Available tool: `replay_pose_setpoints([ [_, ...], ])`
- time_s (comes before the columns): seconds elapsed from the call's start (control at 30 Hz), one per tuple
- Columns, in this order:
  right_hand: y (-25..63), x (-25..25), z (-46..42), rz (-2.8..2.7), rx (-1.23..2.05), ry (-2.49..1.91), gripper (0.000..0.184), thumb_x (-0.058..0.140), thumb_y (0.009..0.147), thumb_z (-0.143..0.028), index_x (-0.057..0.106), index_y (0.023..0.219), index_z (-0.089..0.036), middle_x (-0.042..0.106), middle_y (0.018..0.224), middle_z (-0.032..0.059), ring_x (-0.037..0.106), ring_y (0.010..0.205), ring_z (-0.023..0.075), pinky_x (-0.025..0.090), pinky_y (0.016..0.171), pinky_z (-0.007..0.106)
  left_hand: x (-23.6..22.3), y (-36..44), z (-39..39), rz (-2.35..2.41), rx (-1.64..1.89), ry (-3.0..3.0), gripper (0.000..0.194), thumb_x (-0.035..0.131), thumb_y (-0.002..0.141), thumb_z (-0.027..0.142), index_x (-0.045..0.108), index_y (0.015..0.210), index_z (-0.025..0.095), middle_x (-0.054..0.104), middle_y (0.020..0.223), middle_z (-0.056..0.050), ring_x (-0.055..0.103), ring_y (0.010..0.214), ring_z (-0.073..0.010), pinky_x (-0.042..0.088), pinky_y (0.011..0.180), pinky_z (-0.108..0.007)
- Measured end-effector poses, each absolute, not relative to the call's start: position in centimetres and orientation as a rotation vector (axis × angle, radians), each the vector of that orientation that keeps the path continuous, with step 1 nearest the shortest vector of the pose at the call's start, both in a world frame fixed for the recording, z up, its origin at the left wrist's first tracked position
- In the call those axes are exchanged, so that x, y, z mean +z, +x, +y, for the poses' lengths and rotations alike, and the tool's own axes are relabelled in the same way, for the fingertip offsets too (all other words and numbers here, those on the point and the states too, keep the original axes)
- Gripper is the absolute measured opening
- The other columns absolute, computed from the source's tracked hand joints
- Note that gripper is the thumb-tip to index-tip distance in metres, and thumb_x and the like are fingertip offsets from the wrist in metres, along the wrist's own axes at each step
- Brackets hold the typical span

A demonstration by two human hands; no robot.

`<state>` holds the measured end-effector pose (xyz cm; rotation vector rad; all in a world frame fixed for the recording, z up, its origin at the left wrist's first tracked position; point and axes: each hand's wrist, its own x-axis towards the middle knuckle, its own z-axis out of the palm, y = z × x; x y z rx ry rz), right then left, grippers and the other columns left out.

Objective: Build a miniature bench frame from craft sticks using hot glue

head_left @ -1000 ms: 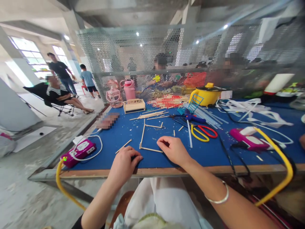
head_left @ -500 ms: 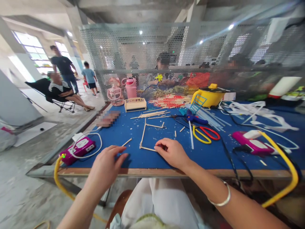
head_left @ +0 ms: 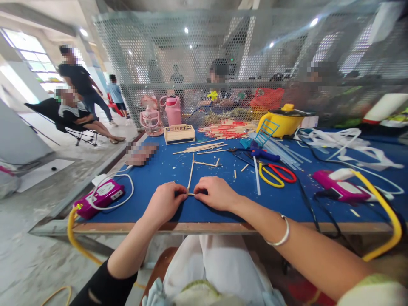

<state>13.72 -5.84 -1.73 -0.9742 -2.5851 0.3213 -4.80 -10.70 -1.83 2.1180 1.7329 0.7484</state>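
A frame of thin wooden sticks (head_left: 191, 172) lies on the blue tabletop, with a long side, a short bar near its far end and another at its near corner. My left hand (head_left: 167, 202) is closed, thumb and fingertips pinching that near corner. Right beside it, my right hand (head_left: 216, 193) pinches the near bar, much of which its fingers hide. Beyond the hands lie a bundle of loose wooden sticks (head_left: 204, 148) and a small wooden rack-like model (head_left: 179, 134). Short stick pieces (head_left: 235, 174) are scattered to the right.
Scissors with red and yellow handles (head_left: 270, 175), a blue glue gun (head_left: 263, 153) and clear glue sticks (head_left: 285, 153) lie to the right. Purple power strips (head_left: 103, 197) with cables sit on both sides. A yellow pot (head_left: 282, 122) and pink bottles (head_left: 172, 110) stand before a mesh screen (head_left: 191, 51).
My left hand has moved right to the frame's near corner and closed on it. My right hand has slid left along the near bar. The view has shifted slightly.
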Motion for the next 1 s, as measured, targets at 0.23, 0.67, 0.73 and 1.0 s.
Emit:
replay_pose_setpoints([
  [0.23,15.1,-1.4,-5.7,-2.603,0.31,-0.893,0.015,0.057,0.077,-0.017,0.07,0.083,-0.022,0.066,0.081,0.0012,0.058,0.075,0.0137,0.039,0.066,0.023,-1.8,-3.2,-10.8,1.702,0.81,2.058,0.019,0.055,0.077,0.029,0.071,0.079,0.021,0.072,0.083,-0.003,0.063,0.078,-0.0202,0.046,0.074,-0.031],
  [0.67,15.2,-2.7,-5.9,-2.488,0.46,-0.789,0.013,0.058,0.08,-0.016,0.071,0.083,-0.019,0.066,0.081,0.0017,0.059,0.077,0.0123,0.042,0.072,0.022,-2.6,-2.9,-11.5,1.682,0.908,2.078,0.016,0.057,0.077,0.026,0.072,0.078,0.021,0.07,0.081,-0.003,0.062,0.077,-0.0181,0.046,0.076,-0.03],
  [0.73,15.2,-2.7,-5.8,-2.485,0.486,-0.777,0.014,0.058,0.079,-0.014,0.071,0.082,-0.019,0.066,0.081,0.0016,0.06,0.077,0.0123,0.043,0.072,0.022,-2.7,-2.8,-11.5,1.656,0.924,2.057,0.015,0.057,0.077,0.024,0.072,0.077,0.021,0.07,0.08,-0.003,0.062,0.076,-0.0174,0.046,0.074,-0.029],
  [1.0,15.0,-2.6,-5.6,-2.549,0.419,-0.739,0.014,0.058,0.077,-0.011,0.07,0.08,-0.017,0.066,0.08,0.002,0.06,0.075,0.0128,0.043,0.069,0.022,-3.0,-3.0,-11.1,1.664,0.949,2.049,0.014,0.058,0.076,0.022,0.071,0.072,0.019,0.068,0.076,-0.003,0.06,0.076,-0.0176,0.044,0.075,-0.031],
])
